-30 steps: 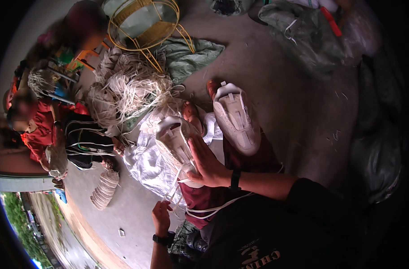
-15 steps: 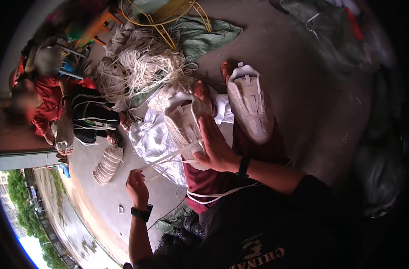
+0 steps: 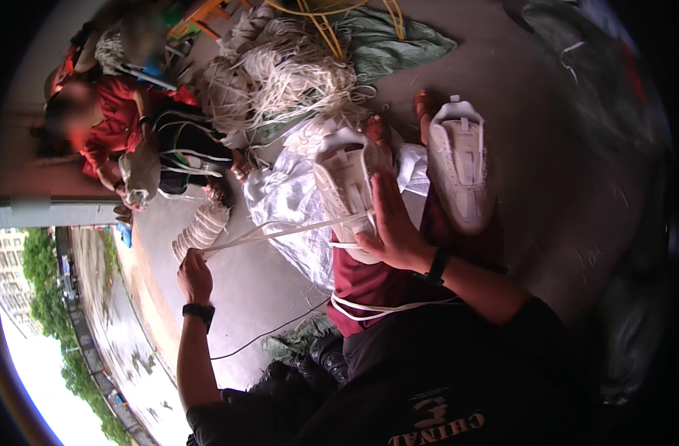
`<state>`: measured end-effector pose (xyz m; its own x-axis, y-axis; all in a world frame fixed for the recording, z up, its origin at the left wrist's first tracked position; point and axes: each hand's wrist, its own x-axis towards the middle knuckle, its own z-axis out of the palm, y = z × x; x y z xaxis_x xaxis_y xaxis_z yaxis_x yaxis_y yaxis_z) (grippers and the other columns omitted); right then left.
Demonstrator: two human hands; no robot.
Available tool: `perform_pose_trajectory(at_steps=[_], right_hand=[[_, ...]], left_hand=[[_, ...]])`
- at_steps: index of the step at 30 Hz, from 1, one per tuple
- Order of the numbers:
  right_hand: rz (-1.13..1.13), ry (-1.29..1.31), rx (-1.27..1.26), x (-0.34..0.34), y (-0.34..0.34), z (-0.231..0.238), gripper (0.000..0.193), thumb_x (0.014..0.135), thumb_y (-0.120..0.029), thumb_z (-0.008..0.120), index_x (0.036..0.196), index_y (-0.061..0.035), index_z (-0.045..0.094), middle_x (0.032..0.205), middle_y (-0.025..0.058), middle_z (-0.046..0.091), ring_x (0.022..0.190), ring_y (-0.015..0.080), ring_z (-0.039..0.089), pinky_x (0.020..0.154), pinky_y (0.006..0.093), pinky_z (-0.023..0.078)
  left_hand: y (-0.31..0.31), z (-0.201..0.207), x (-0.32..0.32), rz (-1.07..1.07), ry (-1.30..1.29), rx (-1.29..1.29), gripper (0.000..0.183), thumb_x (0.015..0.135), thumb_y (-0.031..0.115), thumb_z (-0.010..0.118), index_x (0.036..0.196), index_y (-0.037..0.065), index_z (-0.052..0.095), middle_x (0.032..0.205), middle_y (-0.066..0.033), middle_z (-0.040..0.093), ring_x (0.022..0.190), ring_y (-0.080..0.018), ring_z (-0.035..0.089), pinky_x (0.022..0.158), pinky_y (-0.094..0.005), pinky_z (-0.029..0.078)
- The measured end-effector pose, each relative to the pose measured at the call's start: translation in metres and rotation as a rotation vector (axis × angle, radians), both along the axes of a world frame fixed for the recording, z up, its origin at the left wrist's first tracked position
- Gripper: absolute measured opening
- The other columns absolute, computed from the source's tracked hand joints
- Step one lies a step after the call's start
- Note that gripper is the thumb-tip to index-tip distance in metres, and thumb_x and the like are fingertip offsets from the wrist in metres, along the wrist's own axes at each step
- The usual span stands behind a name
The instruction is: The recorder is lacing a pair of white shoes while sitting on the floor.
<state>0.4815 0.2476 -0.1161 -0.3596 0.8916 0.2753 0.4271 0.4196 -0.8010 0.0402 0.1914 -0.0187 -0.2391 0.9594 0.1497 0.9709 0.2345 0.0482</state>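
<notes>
A whitish sneaker point(image 3: 342, 177) rests on my lap, toe toward me. My right hand point(image 3: 399, 232) holds its right side, fingers stretched along the upper and thumb across the front part. From the sneaker a white lace point(image 3: 276, 233) runs leftward in long strands to my left hand point(image 3: 195, 278). That hand is closed on the strands, well out to the left of the sneaker. Its fingertips are partly hidden. A second whitish sneaker point(image 3: 462, 171) lies to the right, also toe toward me, with no hand on it. More white laces point(image 3: 369, 311) lie across my dark red clothing.
A large heap of white laces point(image 3: 287, 82) lies ahead, beside a green sheet point(image 3: 391, 44) and a yellow metal frame point(image 3: 332, 33). White sacking point(image 3: 287, 193) spreads under the sneaker's left. At left sits a person in red point(image 3: 116, 119), near a wrapped bundle point(image 3: 203, 227).
My left hand has moved outward to the left and farther from me, drawing the lace strands longer. My right hand stays on the sneaker. The whole view has shifted, so things appear farther right.
</notes>
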Motion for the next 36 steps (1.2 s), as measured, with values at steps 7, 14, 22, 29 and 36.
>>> perform_pose_trajectory(at_steps=[7, 14, 22, 29, 36], right_hand=[[0.012, 0.018, 0.062, -0.024, -0.009, 0.001, 0.101, 0.083, -0.026, 0.069, 0.151, 0.0111, 0.005, 0.155, 0.0374, 0.011, 0.145, 0.0542, 0.009, 0.12, 0.0547, 0.012], [0.033, 0.004, 0.07, -0.039, -0.02, 0.003, 0.1, 0.084, -0.025, 0.067, 0.153, 0.0087, 0.002, 0.157, 0.0347, 0.008, 0.148, 0.0495, 0.007, 0.121, 0.0528, 0.009], [0.056, -0.004, 0.075, -0.054, -0.029, 0.012, 0.1, 0.085, -0.025, 0.066, 0.153, 0.0084, 0.001, 0.157, 0.0342, 0.008, 0.148, 0.0493, 0.007, 0.121, 0.0522, 0.011], [0.078, 0.003, 0.059, -0.067, -0.04, 0.016, 0.099, 0.087, -0.027, 0.064, 0.154, 0.0065, -0.001, 0.157, 0.035, 0.006, 0.148, 0.0496, 0.006, 0.121, 0.0527, 0.01], [0.071, -0.021, 0.066, -0.075, -0.048, 0.025, 0.097, 0.088, -0.028, 0.061, 0.154, 0.0068, -0.001, 0.158, 0.0337, 0.005, 0.148, 0.0492, 0.007, 0.12, 0.0529, 0.011]], left_hand=[[-0.04, 0.036, -0.086, 0.186, 0.17, -0.123, 0.021, 0.097, 0.023, 0.047, 0.094, 0.009, 0.062, 0.089, -0.0199, 0.07, 0.085, -0.0422, 0.066, 0.073, -0.0548, 0.049], [-0.073, 0.071, -0.129, 0.361, 0.322, -0.334, 0.029, 0.101, 0.031, 0.042, 0.097, 0.01, 0.062, 0.091, -0.0236, 0.07, 0.09, -0.0457, 0.065, 0.078, -0.0575, 0.05], [-0.111, 0.113, -0.175, 0.549, 0.367, -0.513, 0.039, 0.1, 0.038, 0.041, 0.107, 0.01, 0.067, 0.106, -0.0253, 0.068, 0.103, -0.0445, 0.063, 0.09, -0.0558, 0.049], [-0.144, 0.148, -0.207, 0.706, 0.263, -0.498, 0.041, 0.102, 0.038, 0.038, 0.108, 0.01, 0.066, 0.109, -0.0241, 0.068, 0.103, -0.0444, 0.063, 0.089, -0.0551, 0.049], [-0.19, 0.168, -0.269, 0.904, 0.009, -0.279, 0.039, 0.102, 0.035, 0.037, 0.107, 0.009, 0.065, 0.079, -0.0177, 0.071, 0.071, -0.0337, 0.071, 0.075, -0.0476, 0.055]])
